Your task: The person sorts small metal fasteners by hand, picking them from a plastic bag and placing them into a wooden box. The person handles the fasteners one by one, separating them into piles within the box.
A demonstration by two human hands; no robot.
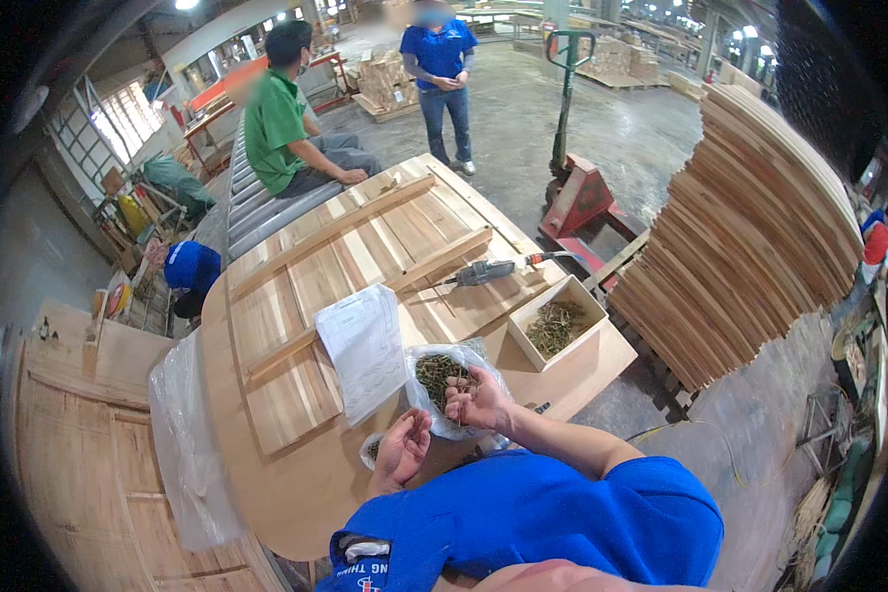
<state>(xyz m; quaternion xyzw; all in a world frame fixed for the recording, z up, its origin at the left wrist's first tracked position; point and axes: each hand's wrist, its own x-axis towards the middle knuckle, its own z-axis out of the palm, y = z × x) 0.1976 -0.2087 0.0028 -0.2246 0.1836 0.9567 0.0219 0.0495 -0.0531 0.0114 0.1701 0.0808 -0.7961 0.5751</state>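
Note:
My right hand (476,398) is over a clear plastic bag (498,367) of small, slender, yellowish-brown pieces that look like screws (434,375). Its fingers are curled in at the pile; what they hold is too small to make out. Nearer to me and to the left, my left hand (403,449) is half turned up with its fingers bent inward, and its contents cannot be made out. Beside it lies a small bag (370,449) of tiny pieces, partly hidden. A pale open box (535,347) to the right contains more of the slender pieces (555,328).
A slatted wooden panel (365,232) lies on the table (252,474), with a printed sheet (360,345) and a power tool (485,271) on it. Stacked boards (740,237) and a red pallet jack (577,202) stand right. A person in green (276,133) sits on rollers; another in blue (439,54) stands beyond.

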